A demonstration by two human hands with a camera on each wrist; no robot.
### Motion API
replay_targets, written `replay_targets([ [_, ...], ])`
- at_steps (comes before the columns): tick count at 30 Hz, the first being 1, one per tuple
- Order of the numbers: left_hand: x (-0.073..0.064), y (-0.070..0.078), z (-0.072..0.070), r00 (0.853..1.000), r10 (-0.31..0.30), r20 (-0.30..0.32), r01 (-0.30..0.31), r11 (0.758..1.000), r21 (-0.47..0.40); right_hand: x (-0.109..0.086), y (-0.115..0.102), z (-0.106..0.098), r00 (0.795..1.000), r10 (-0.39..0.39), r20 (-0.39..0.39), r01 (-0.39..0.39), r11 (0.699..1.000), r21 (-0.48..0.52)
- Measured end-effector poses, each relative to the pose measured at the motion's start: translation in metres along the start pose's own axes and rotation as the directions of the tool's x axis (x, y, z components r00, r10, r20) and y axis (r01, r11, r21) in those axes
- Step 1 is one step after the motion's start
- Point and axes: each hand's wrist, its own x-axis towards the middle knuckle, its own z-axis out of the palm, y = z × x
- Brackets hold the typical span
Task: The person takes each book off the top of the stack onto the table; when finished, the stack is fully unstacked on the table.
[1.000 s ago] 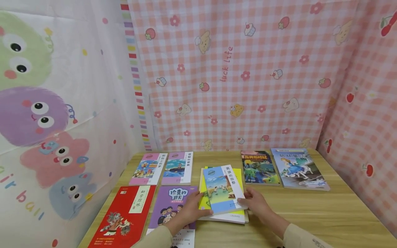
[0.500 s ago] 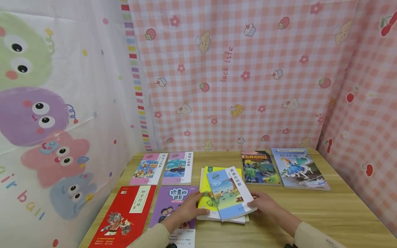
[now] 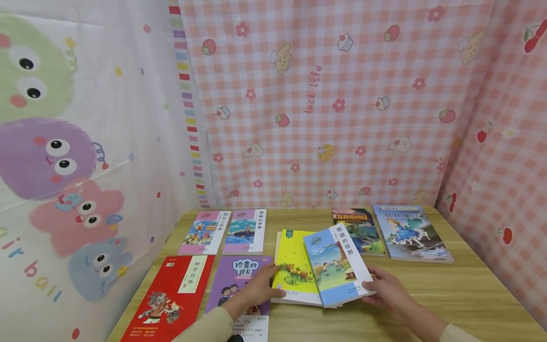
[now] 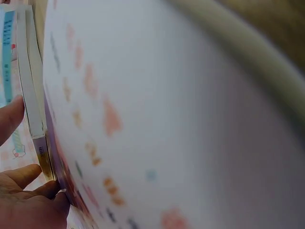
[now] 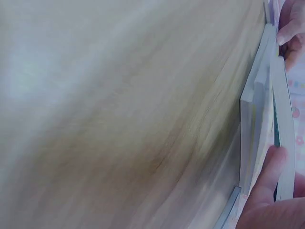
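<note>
In the head view, my right hand (image 3: 386,289) pinches the lower right corner of a blue-and-white book (image 3: 337,266), which is tilted and overlaps a yellow book (image 3: 295,270). The right wrist view shows the thumb (image 5: 271,167) against the raised book's edge (image 5: 285,124), with a gap over the stack (image 5: 250,119). My left hand (image 3: 260,287) holds the yellow book's left side, thumb on its lower left corner. In the left wrist view, the left fingers (image 4: 31,183) meet the spine side of the stack. Another pale book edge shows beneath the yellow book.
On the wooden table (image 3: 419,308) lie a red book (image 3: 171,304) and a purple book (image 3: 235,280) at the left. Two pink-edged books, one a sea-scene book (image 3: 244,232), lie behind them. A dark green book (image 3: 363,242) and a pale blue book (image 3: 412,232) lie back right.
My right hand has moved right with the blue-and-white book, sliding it off more of the yellow book. My left thumb has come off the blue-and-white book and rests on the yellow one.
</note>
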Motion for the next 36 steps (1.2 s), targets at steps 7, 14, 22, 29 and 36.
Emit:
replay_targets([
  [7,-0.002,0.002,0.001,1.0,-0.021,-0.005,0.021,1.0,0.003,-0.02,0.001,-0.022,0.998,0.039,-0.043,-0.037,0.998,0.042],
  [14,-0.001,0.001,0.002,1.0,-0.007,0.001,0.007,1.0,0.002,-0.037,0.016,-0.05,0.993,0.115,-0.01,-0.114,0.992,0.052],
  [22,0.0,0.0,0.001,1.0,-0.005,-0.003,0.005,1.0,0.015,-0.047,0.026,-0.073,0.979,0.201,-0.027,-0.2,0.978,0.057],
  [29,-0.001,0.001,0.001,1.0,-0.011,-0.007,0.011,1.0,0.015,-0.044,0.035,-0.077,0.971,0.24,-0.015,-0.24,0.97,0.029],
  [36,-0.001,0.001,0.001,1.0,-0.003,0.005,0.002,1.0,0.009,-0.039,0.029,-0.075,0.97,0.244,0.01,-0.238,0.954,-0.181],
])
